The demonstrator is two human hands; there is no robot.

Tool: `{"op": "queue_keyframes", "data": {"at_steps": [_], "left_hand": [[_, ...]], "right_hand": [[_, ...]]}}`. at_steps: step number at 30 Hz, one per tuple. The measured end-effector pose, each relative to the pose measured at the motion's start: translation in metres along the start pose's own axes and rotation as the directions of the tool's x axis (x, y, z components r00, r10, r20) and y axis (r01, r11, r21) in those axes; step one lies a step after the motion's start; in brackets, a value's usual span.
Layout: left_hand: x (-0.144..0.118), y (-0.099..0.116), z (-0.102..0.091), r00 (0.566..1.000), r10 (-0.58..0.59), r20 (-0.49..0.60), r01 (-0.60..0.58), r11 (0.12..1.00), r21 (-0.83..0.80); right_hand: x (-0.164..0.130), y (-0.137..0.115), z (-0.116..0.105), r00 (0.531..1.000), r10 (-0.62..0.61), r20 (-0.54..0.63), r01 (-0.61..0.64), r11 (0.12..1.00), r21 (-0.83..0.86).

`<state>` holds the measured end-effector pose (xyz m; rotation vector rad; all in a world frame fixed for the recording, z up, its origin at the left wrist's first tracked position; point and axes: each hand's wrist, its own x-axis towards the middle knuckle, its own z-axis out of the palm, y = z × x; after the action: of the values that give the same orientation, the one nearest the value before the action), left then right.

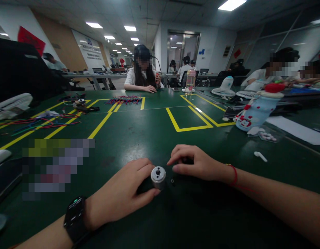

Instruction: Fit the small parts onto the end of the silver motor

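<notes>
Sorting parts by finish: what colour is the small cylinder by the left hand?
Silver metal cylinder, seen best in the head view.

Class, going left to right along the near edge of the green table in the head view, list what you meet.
Black watch → left hand → silver motor → small black part → right hand → red wrist string

My left hand [123,193] lies on the green table [154,138] and grips a small silver cylindrical motor [158,177], its round end face turned toward me. My right hand [195,164] rests just beside it, fingers curled over a small dark part [187,160]. A tiny black piece [172,180] sits between both hands. A black smartwatch [75,218] is on my left wrist.
</notes>
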<state>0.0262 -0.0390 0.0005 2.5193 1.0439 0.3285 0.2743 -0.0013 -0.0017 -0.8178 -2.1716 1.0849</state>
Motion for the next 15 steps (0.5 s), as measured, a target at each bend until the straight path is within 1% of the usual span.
{"op": "queue_keyframes", "data": {"at_steps": [1,3,5,9,11,13,15], "left_hand": [[-0.001,0.0,-0.001,1.0,0.002,-0.001,-0.002,1.0,0.0],[-0.003,0.001,-0.002,1.0,0.004,-0.007,-0.004,1.0,0.002],[-0.006,0.002,-0.003,1.0,0.007,-0.013,-0.007,1.0,0.004],[-0.01,0.002,-0.006,1.0,0.016,-0.018,-0.016,1.0,0.004],[-0.012,0.002,-0.008,1.0,0.017,-0.022,-0.017,1.0,0.003],[-0.013,0.003,-0.01,1.0,0.015,-0.027,-0.015,1.0,0.004],[-0.013,0.004,-0.012,1.0,0.011,-0.025,-0.011,1.0,0.003]], "right_hand": [[0.002,0.001,-0.001,0.995,0.07,-0.068,-0.062,0.992,0.113],[0.005,0.004,-0.002,0.96,0.215,-0.179,-0.15,0.936,0.318],[0.01,0.009,-0.003,0.918,0.312,-0.244,-0.18,0.877,0.445],[0.018,0.022,-0.011,0.874,0.364,-0.322,-0.146,0.829,0.54],[0.023,0.026,-0.014,0.86,0.372,-0.35,-0.127,0.82,0.559],[0.028,0.024,-0.013,0.856,0.363,-0.369,-0.115,0.828,0.549],[0.031,0.016,-0.006,0.871,0.336,-0.359,-0.119,0.852,0.509]]}}
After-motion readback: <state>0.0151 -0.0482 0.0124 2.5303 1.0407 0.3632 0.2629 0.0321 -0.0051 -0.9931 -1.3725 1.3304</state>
